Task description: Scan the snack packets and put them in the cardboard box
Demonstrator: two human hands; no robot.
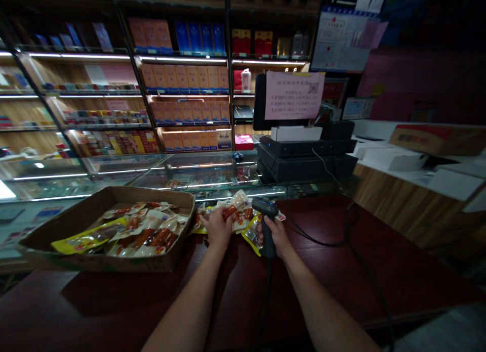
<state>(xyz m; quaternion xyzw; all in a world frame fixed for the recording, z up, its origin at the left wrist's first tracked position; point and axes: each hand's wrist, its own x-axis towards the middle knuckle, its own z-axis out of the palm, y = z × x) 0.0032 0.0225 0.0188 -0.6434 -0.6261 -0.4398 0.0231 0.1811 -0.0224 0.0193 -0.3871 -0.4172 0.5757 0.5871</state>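
My right hand (280,234) is wrapped round the grip of a black handheld barcode scanner (268,243), its head tilted toward the left. My left hand (217,227) has its fingers closed on a clear-and-white snack packet (237,200) with reddish-brown food inside. Under and around that packet lie several similar packets on the counter. One yellow-edged packet (252,234) lies just left of the scanner. To the left stands a shallow cardboard box (148,262) holding several such packets, with a yellow packet (89,236) on top.
Cables (317,242) run over the dark red counter (326,286) on the right. Behind it is a glass display case (197,162). A cash register terminal (307,157) bears a pink notice (293,95). Shelves of boxed goods (190,113) line the back wall.
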